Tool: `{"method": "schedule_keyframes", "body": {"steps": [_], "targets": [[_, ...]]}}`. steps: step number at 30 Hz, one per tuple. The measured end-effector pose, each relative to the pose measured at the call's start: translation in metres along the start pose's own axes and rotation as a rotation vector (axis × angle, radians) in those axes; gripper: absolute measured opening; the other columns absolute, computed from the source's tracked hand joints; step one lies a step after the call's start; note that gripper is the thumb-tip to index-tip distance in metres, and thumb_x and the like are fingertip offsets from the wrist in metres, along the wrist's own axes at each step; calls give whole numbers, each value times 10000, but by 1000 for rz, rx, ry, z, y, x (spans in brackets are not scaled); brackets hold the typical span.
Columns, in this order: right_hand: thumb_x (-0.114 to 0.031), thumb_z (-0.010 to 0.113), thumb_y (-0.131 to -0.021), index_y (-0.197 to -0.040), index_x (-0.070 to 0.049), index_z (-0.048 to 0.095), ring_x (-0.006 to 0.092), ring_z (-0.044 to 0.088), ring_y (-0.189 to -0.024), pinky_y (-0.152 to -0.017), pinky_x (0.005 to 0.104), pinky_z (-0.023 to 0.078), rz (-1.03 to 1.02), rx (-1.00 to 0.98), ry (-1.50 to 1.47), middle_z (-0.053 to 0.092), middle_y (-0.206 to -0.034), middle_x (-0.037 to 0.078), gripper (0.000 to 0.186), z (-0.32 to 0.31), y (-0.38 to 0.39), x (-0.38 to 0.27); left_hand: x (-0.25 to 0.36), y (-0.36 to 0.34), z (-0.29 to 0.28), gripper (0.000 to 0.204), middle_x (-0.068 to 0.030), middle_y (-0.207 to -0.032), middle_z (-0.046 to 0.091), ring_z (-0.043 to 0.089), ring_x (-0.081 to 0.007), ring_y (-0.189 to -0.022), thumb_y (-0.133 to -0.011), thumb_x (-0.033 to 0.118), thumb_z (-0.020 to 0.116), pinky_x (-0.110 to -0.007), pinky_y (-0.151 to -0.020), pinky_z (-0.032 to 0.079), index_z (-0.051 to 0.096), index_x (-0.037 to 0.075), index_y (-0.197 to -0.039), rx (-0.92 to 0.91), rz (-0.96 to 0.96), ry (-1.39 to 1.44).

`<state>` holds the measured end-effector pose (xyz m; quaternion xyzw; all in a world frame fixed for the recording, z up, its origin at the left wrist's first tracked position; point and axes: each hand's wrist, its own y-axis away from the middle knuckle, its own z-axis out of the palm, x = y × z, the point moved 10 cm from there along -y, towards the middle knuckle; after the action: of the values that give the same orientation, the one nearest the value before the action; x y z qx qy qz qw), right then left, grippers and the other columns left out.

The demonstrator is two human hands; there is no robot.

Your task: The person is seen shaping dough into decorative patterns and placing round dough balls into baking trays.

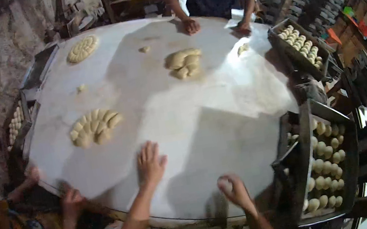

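Observation:
My left hand (152,162) lies flat on the pale tabletop (174,116), its fingers stretched out and pointing away from me. Anything under the palm is hidden. To the right, my right hand (236,190) is curled near the table's front edge around a small pale dough ball (225,184), which is partly hidden and slightly blurred. Beyond my left hand, a fan of cut dough pieces (95,127) rests on the table. Farther off sits a folded clump of dough (184,62).
Trays of dough balls stand at the right, one near (353,154) and one far (276,35). A round of dough pieces (83,49) lies far left. One person's hand (191,26) rests across the table; another person's hand (71,199) is at the left edge.

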<state>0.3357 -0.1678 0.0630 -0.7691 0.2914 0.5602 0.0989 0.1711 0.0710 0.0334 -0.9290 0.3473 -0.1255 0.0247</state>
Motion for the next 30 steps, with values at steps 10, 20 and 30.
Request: {"method": "schedule_keyframes", "body": {"steps": [10, 20, 30], "targets": [[-260, 549, -844, -896, -35, 633, 307, 526, -908, -813, 437, 399, -197, 705, 630, 592, -840, 143, 246, -18, -422, -15, 2, -13, -7, 624, -190, -1450, 238, 200, -379, -1342, -886, 436, 436, -546, -1084, 122, 346, 41, -1361, -77, 13, 20], [-227, 653, -815, -1050, 29, 470, 220, 536, -870, -684, 341, 487, -51, 376, -226, 555, -913, 137, 393, 93, -412, -15, -13, -24, -9, 714, -210, -1451, 211, 123, -465, -1333, -847, 495, 473, -687, -1010, 82, 324, 29, -1367, -41, -25, 113], [-271, 622, -865, -1029, -24, 468, 133, 523, -769, -610, 269, 463, 1, 124, -339, 536, -874, 70, 333, 101, -87, 73, 42, 30, 14, 575, -146, -1270, 458, 435, -311, -1185, -923, 497, 358, -466, -1036, 281, 397, 62, -1297, -66, 200, 705]]}}
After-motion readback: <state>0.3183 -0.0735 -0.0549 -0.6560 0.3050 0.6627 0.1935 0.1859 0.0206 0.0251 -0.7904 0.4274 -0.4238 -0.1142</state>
